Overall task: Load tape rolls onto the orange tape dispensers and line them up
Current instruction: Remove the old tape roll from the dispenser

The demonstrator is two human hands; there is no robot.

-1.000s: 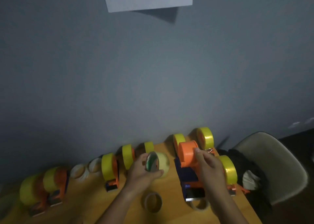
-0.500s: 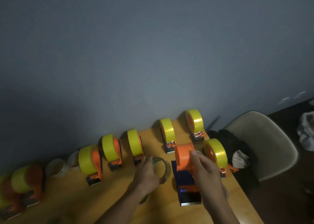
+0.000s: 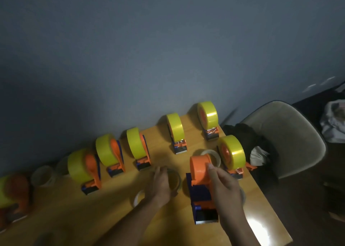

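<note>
An orange and blue tape dispenser (image 3: 199, 171) with a bare hub stands at the table's front right, its blade toward me. My right hand (image 3: 225, 188) grips it from the right, thumb on the orange hub. My left hand (image 3: 160, 183) holds a thin, pale tape roll (image 3: 177, 178) low over the table, just left of the dispenser. Several dispensers loaded with yellow tape stand in a row along the wall, from the right end (image 3: 208, 116) to the left (image 3: 80, 166). One more loaded dispenser (image 3: 231, 153) stands right of the one I hold.
Pale tape rings lie loose: one behind the hub (image 3: 214, 155), one under my left wrist (image 3: 138, 197), others at the left (image 3: 43, 174). A beige chair (image 3: 291, 133) with dark cloth (image 3: 248, 141) stands past the wooden table's (image 3: 115, 204) right edge.
My left hand has brought the tape roll down from upright in the air to low over the table. My right hand stays on the dispenser. The view has tilted down.
</note>
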